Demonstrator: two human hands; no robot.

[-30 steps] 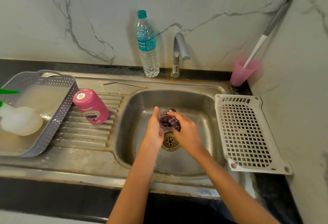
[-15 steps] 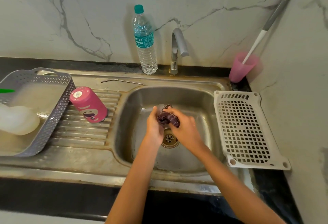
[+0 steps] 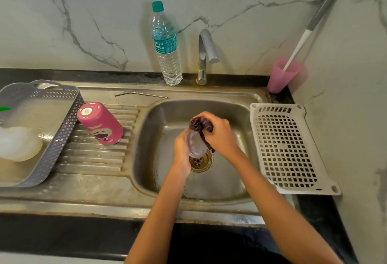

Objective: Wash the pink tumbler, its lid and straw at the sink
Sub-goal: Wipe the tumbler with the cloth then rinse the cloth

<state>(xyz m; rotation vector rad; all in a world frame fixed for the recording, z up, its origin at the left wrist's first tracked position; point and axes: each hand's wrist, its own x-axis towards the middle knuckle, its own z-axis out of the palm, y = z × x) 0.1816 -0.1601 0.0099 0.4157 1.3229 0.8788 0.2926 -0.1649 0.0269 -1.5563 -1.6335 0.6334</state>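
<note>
the clear lid (image 3: 195, 144) is blurred and half covered by fingers, so its shape is hard to read. a grey basket (image 3: 60, 138) at the left is cut off by the frame; it holds a pale white blob (image 3: 18, 143) and a green sliver (image 3: 4, 108). a pink cup (image 3: 282, 75) in the corner holds a long handle (image 3: 310, 27).

over the sink (image 3: 159, 138) drain, the left hand (image 3: 181, 146) grips the lid from its left side. the right hand (image 3: 219, 136) clutches a dark purple cloth (image 3: 199, 123) bunched against the lid's top and right edge. the pink tumbler (image 3: 100, 123) lies tilted on the drainboard (image 3: 94, 159) just beside the basket. the straw (image 3: 140, 94) lies on the rim behind it, both well apart from the hands.
</note>
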